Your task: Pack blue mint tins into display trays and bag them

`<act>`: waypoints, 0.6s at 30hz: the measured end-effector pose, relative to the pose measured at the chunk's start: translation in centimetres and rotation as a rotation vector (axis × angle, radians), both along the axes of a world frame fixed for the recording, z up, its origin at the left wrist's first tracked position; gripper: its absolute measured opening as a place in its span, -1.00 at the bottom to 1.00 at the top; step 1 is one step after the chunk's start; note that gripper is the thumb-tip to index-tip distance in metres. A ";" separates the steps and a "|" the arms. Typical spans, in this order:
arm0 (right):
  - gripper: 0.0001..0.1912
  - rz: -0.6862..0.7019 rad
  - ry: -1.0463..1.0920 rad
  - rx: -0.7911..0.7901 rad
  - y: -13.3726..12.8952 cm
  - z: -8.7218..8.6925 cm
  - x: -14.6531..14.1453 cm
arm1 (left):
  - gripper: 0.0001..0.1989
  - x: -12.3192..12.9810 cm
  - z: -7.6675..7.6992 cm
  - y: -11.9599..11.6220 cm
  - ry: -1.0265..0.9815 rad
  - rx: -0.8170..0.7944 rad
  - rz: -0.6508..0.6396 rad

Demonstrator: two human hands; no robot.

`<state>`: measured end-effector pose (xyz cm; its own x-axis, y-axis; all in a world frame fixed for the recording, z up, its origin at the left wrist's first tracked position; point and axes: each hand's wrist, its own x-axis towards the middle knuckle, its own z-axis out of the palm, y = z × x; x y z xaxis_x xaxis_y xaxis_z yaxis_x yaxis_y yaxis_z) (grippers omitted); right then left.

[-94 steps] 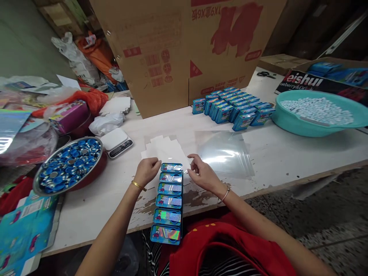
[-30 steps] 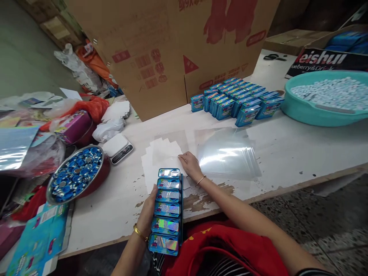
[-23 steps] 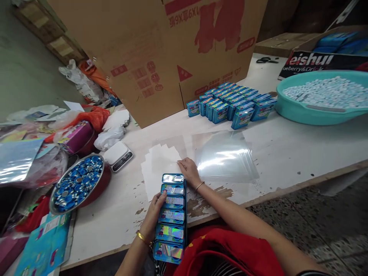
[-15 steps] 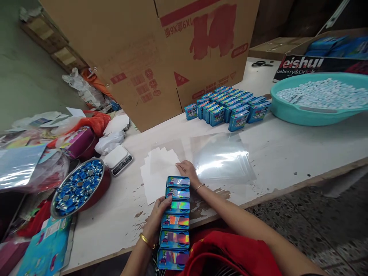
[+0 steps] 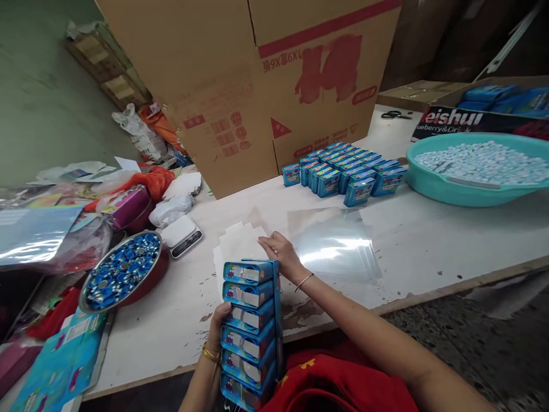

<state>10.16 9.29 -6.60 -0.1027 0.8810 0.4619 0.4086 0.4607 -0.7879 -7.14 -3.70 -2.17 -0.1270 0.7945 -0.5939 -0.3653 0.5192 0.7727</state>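
Observation:
My left hand (image 5: 217,329) grips the left side of a column of small blue tins (image 5: 249,317), which stand one behind another in a narrow blue tray (image 5: 278,320) tilted at the table's front edge. Pale strips show along the tins' upward faces. My right hand (image 5: 281,254) is beyond the tray's far end, its thumb and fingertips pinched at the edge of a thin clear plastic sheet (image 5: 254,217). Beneath that sheet lies a fanned pile of white paper (image 5: 235,240). More clear sheets (image 5: 332,246) lie flat to the right of this hand.
Many blue boxes (image 5: 330,182) stand before a large carton (image 5: 240,114). To the right is a turquoise basin (image 5: 472,194) of small white pieces. On the left are a white scale (image 5: 182,234), a red bowl (image 5: 148,283) of blue caps, and piled plastic bags.
The tray of tins has tipped, so its right wall and the tins' depth now show. My right hand stays at the sheets with its fingers drawn together. The view has shifted slightly.

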 end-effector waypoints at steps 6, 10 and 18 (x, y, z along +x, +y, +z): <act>-0.66 0.024 0.112 -0.049 -1.4 0.3 -0.1 | -0.70 1.2 -0.1 -0.3 0.010 0.067 0.064; -0.66 0.026 0.057 -0.073 -3.1 -0.4 0.9 | -0.70 0.5 -0.6 -0.3 0.116 0.059 0.181; -0.76 -0.041 -0.450 -0.106 -5.0 -1.4 1.5 | -0.51 1.4 -1.0 -0.2 -0.033 0.012 -0.094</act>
